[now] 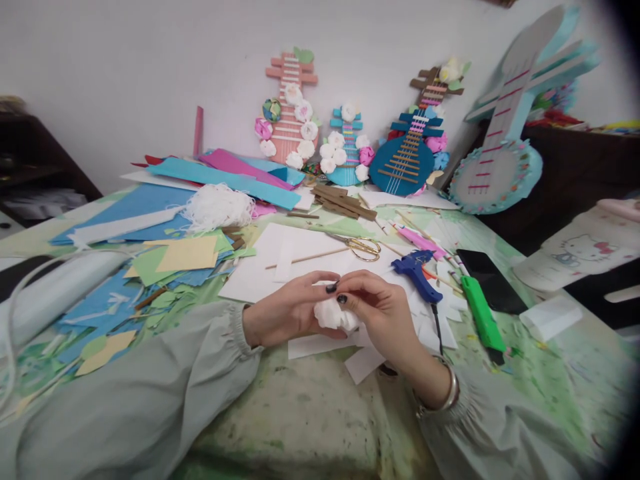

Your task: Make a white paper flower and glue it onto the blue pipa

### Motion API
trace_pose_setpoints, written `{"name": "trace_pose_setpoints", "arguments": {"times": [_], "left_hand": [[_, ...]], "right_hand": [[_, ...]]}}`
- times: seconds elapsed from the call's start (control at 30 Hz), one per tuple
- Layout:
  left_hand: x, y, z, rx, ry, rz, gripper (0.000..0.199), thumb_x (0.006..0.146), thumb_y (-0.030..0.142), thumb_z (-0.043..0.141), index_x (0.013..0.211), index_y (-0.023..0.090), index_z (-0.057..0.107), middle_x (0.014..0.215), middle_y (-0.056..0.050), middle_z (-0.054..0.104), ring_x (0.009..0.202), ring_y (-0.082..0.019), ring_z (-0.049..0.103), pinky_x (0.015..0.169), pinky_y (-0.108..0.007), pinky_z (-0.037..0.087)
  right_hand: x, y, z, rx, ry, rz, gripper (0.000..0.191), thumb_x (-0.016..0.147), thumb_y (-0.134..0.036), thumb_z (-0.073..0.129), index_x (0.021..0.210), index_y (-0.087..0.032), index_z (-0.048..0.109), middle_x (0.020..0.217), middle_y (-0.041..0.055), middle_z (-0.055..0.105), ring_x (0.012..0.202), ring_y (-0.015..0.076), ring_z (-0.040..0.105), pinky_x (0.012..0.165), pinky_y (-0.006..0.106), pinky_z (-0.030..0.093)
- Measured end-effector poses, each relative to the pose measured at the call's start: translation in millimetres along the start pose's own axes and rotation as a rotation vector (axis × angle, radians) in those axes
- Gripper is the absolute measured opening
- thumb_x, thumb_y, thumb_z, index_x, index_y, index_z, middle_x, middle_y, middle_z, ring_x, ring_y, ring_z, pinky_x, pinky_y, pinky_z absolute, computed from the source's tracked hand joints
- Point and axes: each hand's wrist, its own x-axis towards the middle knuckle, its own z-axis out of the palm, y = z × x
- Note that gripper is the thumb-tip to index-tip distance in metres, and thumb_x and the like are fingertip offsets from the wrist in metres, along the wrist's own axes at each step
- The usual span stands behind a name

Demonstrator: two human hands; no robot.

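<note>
A crumpled white paper flower (pixel 336 316) is held between my two hands above white paper sheets (pixel 250 270). My left hand (pixel 293 308) wraps round its left side and underside, thumb on top. My right hand (pixel 383 312) pinches at its upper edge, thumb and forefinger pressed together near my left thumb. Gold-handled scissors (pixel 364 248) and a thin wooden stick (pixel 310 257) lie on the paper just beyond my hands. A blue glue gun (pixel 419 275) rests to the right of my right hand, its cable running down behind the wrist.
Paper-flowered model instruments (pixel 403 163) stand along the wall. A green cutter (pixel 483 317), black phone (pixel 491 280) and Hello Kitty cup (pixel 580 250) are at the right. White string (pixel 220 208), coloured sheets (pixel 225 180) and green and yellow scraps (pixel 187 255) cover the left.
</note>
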Motion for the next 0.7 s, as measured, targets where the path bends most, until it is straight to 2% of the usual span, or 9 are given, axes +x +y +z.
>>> {"name": "trace_pose_setpoints", "arguments": {"times": [0.13, 0.2, 0.33, 0.5, 0.7], "left_hand": [[2.6, -4.1, -1.5, 0.092, -0.01, 0.012, 0.043, 0.064, 0.013, 0.078, 0.102, 0.017, 0.058, 0.1, -0.005, 0.059, 0.087, -0.016, 0.058, 0.077, -0.03, 0.049], [4.4, -6.1, -1.9, 0.166, -0.003, 0.037, 0.041, 0.061, 0.013, 0.08, 0.096, 0.014, 0.06, 0.092, -0.004, 0.06, 0.082, -0.014, 0.057, 0.072, -0.024, 0.045], [7.1, -7.0, -4.6, 0.288, 0.026, 0.062, 0.043, 0.061, 0.019, 0.08, 0.099, 0.011, 0.061, 0.086, -0.003, 0.059, 0.074, -0.012, 0.054, 0.067, -0.023, 0.042], [7.6, -6.0, -9.0, 0.414, 0.032, 0.118, 0.047, 0.063, 0.019, 0.079, 0.105, 0.012, 0.059, 0.091, -0.004, 0.06, 0.077, -0.012, 0.054, 0.069, -0.023, 0.041], [6.4, -7.1, -7.4, 0.319, 0.028, 0.103, 0.046, 0.064, 0.021, 0.078, 0.104, 0.015, 0.055, 0.086, -0.002, 0.06, 0.072, -0.013, 0.055, 0.065, -0.022, 0.042]], "right_hand": [[0.1, -0.6, 0.5, -0.024, -0.011, -0.015, 0.012, 0.076, -0.015, 0.065, 0.074, -0.023, 0.073, 0.083, 0.0044, 0.064, 0.082, 0.0183, 0.06, 0.075, 0.033, 0.047], [0.4, -1.1, 0.4, -0.017, -0.019, -0.004, 0.011, 0.075, -0.015, 0.065, 0.073, -0.023, 0.073, 0.082, 0.004, 0.063, 0.079, 0.0178, 0.059, 0.072, 0.032, 0.046], [1.1, -1.8, -1.0, 0.0, -0.023, 0.008, 0.009, 0.075, -0.015, 0.066, 0.072, -0.022, 0.072, 0.079, 0.0034, 0.063, 0.077, 0.0173, 0.058, 0.072, 0.032, 0.044], [2.1, -2.6, -3.2, -0.015, -0.013, 0.032, 0.006, 0.075, -0.018, 0.066, 0.07, -0.02, 0.069, 0.077, 0.0033, 0.063, 0.074, 0.0169, 0.056, 0.07, 0.031, 0.043], [2.7, -3.1, -3.5, 0.024, -0.001, 0.071, 0.006, 0.074, -0.021, 0.067, 0.068, -0.019, 0.068, 0.073, 0.0024, 0.061, 0.071, 0.0159, 0.055, 0.067, 0.029, 0.042]]}}
